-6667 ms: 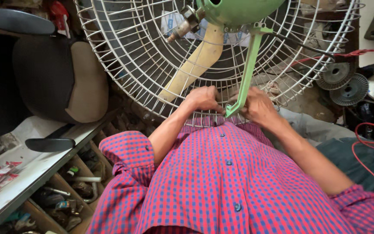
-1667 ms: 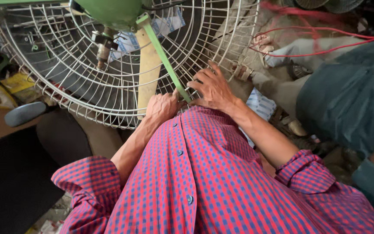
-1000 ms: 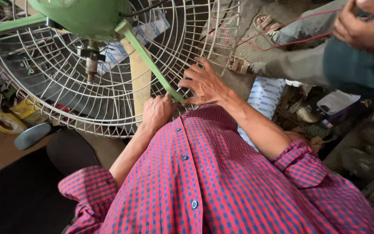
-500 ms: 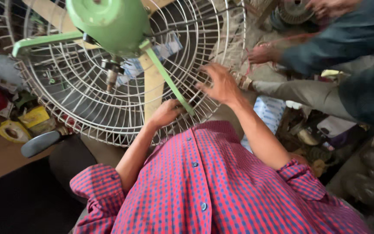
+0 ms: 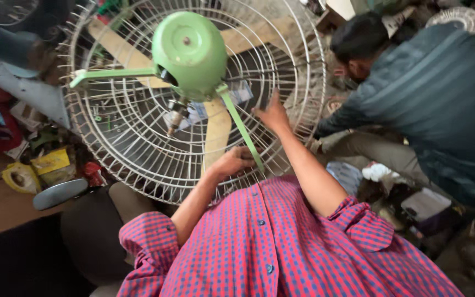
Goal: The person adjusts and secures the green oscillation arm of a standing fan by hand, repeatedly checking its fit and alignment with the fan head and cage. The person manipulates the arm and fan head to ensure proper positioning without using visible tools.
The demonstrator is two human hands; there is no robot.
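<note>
A large round wire fan guard (image 5: 138, 165) stands tilted in front of me, with a green motor housing (image 5: 189, 54) at its centre and cream blades (image 5: 216, 132) behind the wires. Green struts run from the housing out to the rim. My left hand (image 5: 236, 161) is closed on the lower end of one green strut (image 5: 242, 132), near the guard's bottom edge. My right hand (image 5: 273, 113) presses flat, fingers apart, against the wires to the right of that strut. My red and blue checked shirt fills the lower part of the view.
A person in a dark grey jacket (image 5: 441, 104) crouches close at the right, beside the guard. A dark chair seat and armrest (image 5: 59, 193) sit at lower left. Yellow packets and small parts (image 5: 39, 165) litter the floor at left; more clutter lies at right.
The view has tilted up, so the whole guard and motor now show. My right hand has slid from the strut's lower end up onto the wires. The left hand stays on the strut.
</note>
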